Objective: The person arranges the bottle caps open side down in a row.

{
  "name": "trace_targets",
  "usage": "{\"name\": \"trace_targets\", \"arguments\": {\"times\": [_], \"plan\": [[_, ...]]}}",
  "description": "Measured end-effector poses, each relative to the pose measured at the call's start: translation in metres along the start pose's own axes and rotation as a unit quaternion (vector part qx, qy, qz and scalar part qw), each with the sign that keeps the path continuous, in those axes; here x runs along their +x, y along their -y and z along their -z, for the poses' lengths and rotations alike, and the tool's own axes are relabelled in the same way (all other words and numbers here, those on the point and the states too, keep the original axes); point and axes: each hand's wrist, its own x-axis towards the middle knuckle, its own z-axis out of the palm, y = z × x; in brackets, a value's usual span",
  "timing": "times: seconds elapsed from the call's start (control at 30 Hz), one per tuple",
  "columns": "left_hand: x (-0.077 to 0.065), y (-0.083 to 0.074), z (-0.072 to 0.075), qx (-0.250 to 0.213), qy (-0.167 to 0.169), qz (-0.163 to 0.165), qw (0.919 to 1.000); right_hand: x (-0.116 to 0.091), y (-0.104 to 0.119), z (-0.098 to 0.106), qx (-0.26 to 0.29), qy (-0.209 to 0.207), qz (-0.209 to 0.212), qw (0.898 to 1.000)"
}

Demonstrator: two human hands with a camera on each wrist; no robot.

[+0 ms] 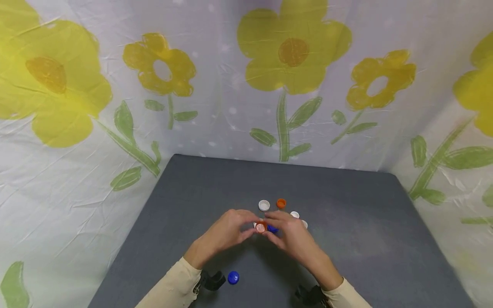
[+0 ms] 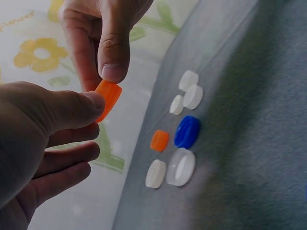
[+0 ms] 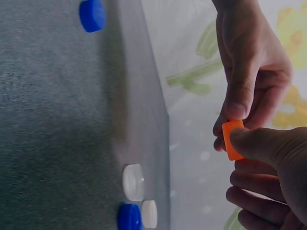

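An orange bottle cap (image 1: pixel 260 227) is held up above the dark table, a pale round inside showing in the head view. My left hand (image 1: pixel 227 231) pinches one side between thumb and fingers. From the other side my right hand (image 1: pixel 294 237) pinches the same cap. In the left wrist view the orange cap (image 2: pixel 110 97) stands on edge between both thumbs, and the left hand's lower fingers stay loosely bent below it. The right wrist view has the orange cap (image 3: pixel 232 140) between the same two grips, the far face hidden by fingers.
Beyond the hands lie a white cap (image 1: pixel 264 205), another orange cap (image 1: pixel 281 203), a small white cap (image 1: pixel 294 214) and a blue cap (image 1: pixel 272 229). Another blue cap (image 1: pixel 233 277) lies nearer, beside the left wrist. A flowered sheet (image 1: pixel 215 85) hangs around the table (image 1: pixel 346 201).
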Motion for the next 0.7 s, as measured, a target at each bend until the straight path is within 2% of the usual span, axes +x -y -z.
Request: {"name": "trace_targets", "arguments": {"times": [0.27, 0.5, 0.7], "plan": [[-0.007, -0.001, -0.012, -0.01, 0.007, 0.0, 0.9999, -0.011, -0.001, -0.008, 0.052, -0.001, 0.007, 0.999], [-0.009, -0.002, -0.017, 0.0, -0.016, -0.023, 0.9996, -0.016, -0.005, -0.011, 0.084, -0.024, 0.019, 0.996], [-0.009, -0.007, -0.016, 0.011, -0.03, -0.043, 0.9986, -0.019, -0.006, -0.007, 0.111, -0.024, -0.016, 0.993]]}}
